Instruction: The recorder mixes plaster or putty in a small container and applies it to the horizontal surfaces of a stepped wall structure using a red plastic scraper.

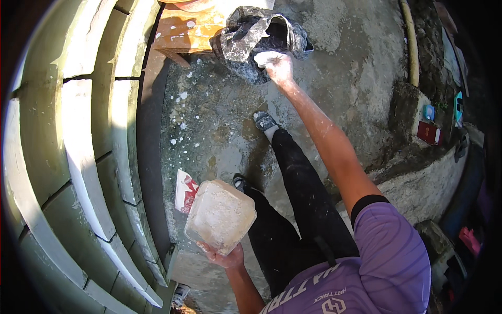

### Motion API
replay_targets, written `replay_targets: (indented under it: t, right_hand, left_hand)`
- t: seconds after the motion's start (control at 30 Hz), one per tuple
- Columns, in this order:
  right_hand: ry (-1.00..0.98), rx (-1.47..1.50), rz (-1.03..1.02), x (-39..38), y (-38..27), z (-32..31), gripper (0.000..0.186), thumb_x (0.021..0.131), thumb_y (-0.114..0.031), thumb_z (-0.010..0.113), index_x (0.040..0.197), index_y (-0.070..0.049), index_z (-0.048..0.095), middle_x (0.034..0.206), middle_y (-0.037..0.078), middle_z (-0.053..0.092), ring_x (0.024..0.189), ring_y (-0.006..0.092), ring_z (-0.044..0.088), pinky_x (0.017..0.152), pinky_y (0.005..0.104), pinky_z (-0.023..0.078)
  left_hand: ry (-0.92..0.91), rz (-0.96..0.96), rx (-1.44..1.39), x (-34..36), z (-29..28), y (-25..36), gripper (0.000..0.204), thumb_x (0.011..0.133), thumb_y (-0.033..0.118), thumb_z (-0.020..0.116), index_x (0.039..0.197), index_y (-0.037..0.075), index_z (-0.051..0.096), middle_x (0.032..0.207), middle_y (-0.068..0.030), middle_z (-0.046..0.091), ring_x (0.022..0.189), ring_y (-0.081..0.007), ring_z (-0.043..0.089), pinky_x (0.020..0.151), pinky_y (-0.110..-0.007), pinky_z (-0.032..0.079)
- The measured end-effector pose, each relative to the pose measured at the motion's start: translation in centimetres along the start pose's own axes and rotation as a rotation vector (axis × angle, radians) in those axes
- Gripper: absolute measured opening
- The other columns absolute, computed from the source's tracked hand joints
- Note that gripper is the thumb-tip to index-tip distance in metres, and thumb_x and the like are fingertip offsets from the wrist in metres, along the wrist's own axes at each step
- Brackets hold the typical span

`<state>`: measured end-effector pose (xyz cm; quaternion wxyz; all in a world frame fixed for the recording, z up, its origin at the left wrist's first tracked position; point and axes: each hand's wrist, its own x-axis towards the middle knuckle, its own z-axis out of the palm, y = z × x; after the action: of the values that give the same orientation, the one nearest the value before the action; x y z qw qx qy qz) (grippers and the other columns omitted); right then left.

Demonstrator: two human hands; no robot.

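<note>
A square plastic tub (pixel 220 215), its surface smeared with white residue, rests in my left hand (pixel 226 256). My fingers are wrapped round its near edge. Farther out, my right hand (pixel 280 69) is dusted white and closed around a small white piece (pixel 265 58), whose kind I cannot make out. That hand is at the mouth of a crumpled black plastic bag (pixel 243 49), which is powdered with white. The bag's inside is mostly dark.
An orange-brown wooden table (pixel 185 32) stands beside the bag. Pale concrete ledges (pixel 86 152) run along the left. A red-and-white packet (pixel 185 192) lies beyond the tub. White splashes dot the concrete floor (pixel 209 120). On the right are a pipe (pixel 411 47) and a red box (pixel 428 133).
</note>
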<state>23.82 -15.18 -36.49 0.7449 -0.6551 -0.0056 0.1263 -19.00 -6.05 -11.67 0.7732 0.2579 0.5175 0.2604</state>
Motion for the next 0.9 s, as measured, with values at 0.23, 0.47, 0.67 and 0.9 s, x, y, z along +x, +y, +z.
replay_targets:
  t: [0.23, 0.47, 0.67, 0.9]
  right_hand:
    - [0.214, -0.428, 0.403, -30.9, -16.1, -10.4, 0.016, 0.079, -0.011, 0.072, 0.090, -0.002, 0.068, 0.080, 0.000, 0.067, 0.070, 0.0058, 0.058, 0.065, 0.0226, 0.047]
    - [0.573, -0.221, 0.334, -57.6, -24.8, -19.7, 0.022, 0.078, -0.011, 0.073, 0.096, -0.001, 0.065, 0.085, 0.002, 0.065, 0.075, 0.0103, 0.060, 0.070, 0.0245, 0.050]
    - [0.683, 0.037, 0.169, -60.5, -25.9, -21.3, 0.019, 0.079, -0.007, 0.072, 0.095, -0.002, 0.065, 0.089, 0.003, 0.065, 0.078, 0.0122, 0.061, 0.073, 0.0254, 0.051]
    - [0.442, -0.021, 0.103, -56.2, -29.2, -22.9, 0.019, 0.080, -0.007, 0.070, 0.098, 0.000, 0.066, 0.089, 0.004, 0.067, 0.079, 0.0108, 0.061, 0.075, 0.0253, 0.050]
  left_hand:
    - [-0.373, -0.011, -0.028, -5.7, -6.0, 7.1, 0.060, 0.095, 0.046, 0.038, 0.138, 0.005, 0.034, 0.137, -0.0121, 0.043, 0.124, -0.0264, 0.044, 0.102, -0.044, 0.038]
    - [-0.520, -0.106, 0.094, -13.7, -14.1, 15.5, 0.054, 0.097, 0.043, 0.035, 0.135, 0.005, 0.036, 0.126, -0.0117, 0.052, 0.110, -0.0247, 0.055, 0.086, -0.040, 0.049]
    - [-0.491, -0.178, -0.029, -19.1, -16.2, 15.4, 0.047, 0.097, 0.039, 0.038, 0.131, 0.008, 0.043, 0.121, -0.0078, 0.057, 0.101, -0.0198, 0.060, 0.072, -0.033, 0.053]
    - [-0.527, -0.160, 0.075, -23.7, -14.3, 13.5, 0.047, 0.095, 0.040, 0.041, 0.127, 0.007, 0.045, 0.115, -0.0080, 0.059, 0.094, -0.0217, 0.060, 0.070, -0.034, 0.049]
